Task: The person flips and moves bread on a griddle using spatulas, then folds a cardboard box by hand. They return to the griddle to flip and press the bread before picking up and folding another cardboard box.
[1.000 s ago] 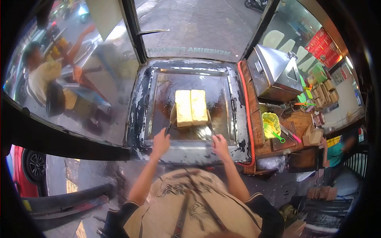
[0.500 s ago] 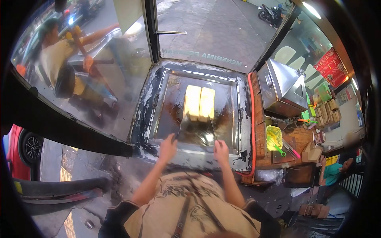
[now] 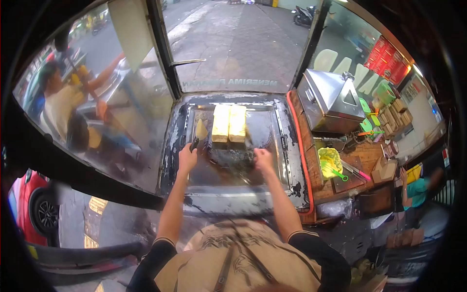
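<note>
Two oblong golden-yellow blocks of bread-like food lie side by side on a dark, oily griddle. My left hand is closed round the dark handle of a spatula, whose blade reflects yellow just left of the blocks. To the right and nearer me, my right hand is closed on a second tool, probably another spatula; its blade is smeared by motion. Neither hand touches the food. A wet, dark sheen covers the griddle in front of the blocks.
A wooden counter on the right holds a steel box, a yellow-green tub with a green-handled brush, and a pink-handled tool. An orange hose edges the griddle. Glass panes enclose it; people are at left and right.
Both hands have moved away from the blocks' near ends, the left one forward to their left side. The left spatula has turned away from the food. The view has also shifted.
</note>
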Demonstrator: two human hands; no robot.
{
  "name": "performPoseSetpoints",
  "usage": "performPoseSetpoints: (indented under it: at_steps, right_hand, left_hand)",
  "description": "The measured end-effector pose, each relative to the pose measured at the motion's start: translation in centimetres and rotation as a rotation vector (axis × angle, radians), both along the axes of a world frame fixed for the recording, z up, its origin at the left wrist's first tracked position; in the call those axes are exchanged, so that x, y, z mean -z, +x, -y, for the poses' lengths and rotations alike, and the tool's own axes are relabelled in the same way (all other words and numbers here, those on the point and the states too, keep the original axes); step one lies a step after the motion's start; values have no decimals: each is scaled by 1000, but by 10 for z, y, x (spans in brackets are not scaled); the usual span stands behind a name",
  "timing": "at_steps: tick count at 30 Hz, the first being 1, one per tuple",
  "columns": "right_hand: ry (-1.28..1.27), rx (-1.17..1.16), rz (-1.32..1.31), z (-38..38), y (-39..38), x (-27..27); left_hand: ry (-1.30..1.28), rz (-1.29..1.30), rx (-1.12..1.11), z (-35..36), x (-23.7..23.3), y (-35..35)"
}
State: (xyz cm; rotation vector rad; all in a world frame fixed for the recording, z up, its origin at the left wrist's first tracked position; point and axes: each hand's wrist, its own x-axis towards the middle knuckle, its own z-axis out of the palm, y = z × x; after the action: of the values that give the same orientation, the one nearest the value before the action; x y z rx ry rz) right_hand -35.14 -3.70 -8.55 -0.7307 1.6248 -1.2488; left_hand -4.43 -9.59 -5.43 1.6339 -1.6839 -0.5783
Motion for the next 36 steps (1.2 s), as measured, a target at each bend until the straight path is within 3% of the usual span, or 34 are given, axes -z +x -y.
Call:
performPoseSetpoints:
  at_steps: [4,8,10,12,14,17,18,22,25,26,29,30,32,36]
  right_hand:
    - [41,-151,102,-17,21,-7]
    - [-16,15,-119,-24,-17,4]
    - [-100,56,-273,-23,-26,3]
    - [-128,32,-368,-30,-22,0]
    - [-115,-27,-422,-40,-20,5]
    - [4,-124,-164,-62,-34,-3]
    - [-56,-120,-165,-66,-39,0]
    - [-21,81,-136,-70,-37,3]
    - [-185,109,-387,-78,-7,17]
    - [-178,71,-349,-85,-7,20]
    - [57,-140,-178,-118,-23,-1]
    - [48,-149,-177,-132,-29,5]
    - [148,-113,-232,-163,-29,-44]
    - [161,-31,-216,-187,-27,-48]
  left_hand:
    - [-29,212,142,38,5,-6]
    - [-3,161,289,24,-5,0]
    - [-33,88,317,15,38,13]
    - [265,-19,232,-13,12,11]
    - [338,-152,105,-7,49,28]
    - [99,146,76,-18,32,15]
    - [124,229,165,-39,-15,-9]
    - [188,158,234,-48,11,-2]
    - [533,-198,94,-65,0,-1]
    - [532,-196,61,-66,-4,1]
    - [258,171,17,-58,27,13]
    - [228,202,71,-62,18,7]
    - [171,269,168,-77,-11,-10]
    - [404,-17,176,-96,10,22]
